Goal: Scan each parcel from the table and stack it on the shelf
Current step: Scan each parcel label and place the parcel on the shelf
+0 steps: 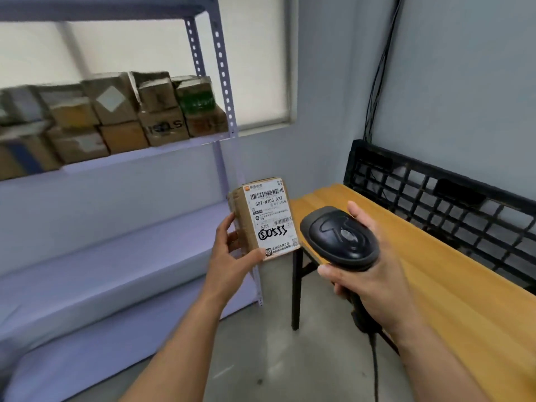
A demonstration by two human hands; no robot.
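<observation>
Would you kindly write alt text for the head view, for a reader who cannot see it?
A person's left hand holds a labelled cardboard parcel while the right hand grips a black barcode scanner beside it. Stacked boxes sit on a shelf at left; a wooden table stands right.

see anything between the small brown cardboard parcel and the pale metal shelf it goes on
Nothing visible does: open air lies between the small brown cardboard parcel, held by the left hand, and the pale metal shelf.
</observation>
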